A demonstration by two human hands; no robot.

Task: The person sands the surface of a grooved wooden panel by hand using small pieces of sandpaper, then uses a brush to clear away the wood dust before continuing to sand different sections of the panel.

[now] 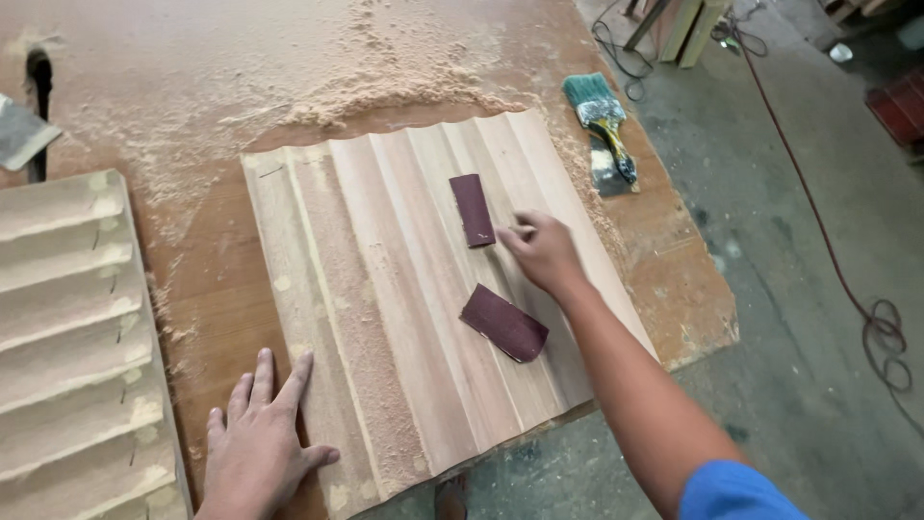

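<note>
Sandpaper strip (473,209), right hand (544,252) beside, fluted panel (423,289)

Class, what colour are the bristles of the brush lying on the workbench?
Teal green bristles, seen in the head view.

Both my hands are bare, my left hand (258,445) and my right hand (544,252); no gloves, rings or watch. My right arm wears a blue short sleeve (736,493).

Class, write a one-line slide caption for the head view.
Right hand reaches toward sandpaper on a fluted wood panel; left hand rests flat.
</note>
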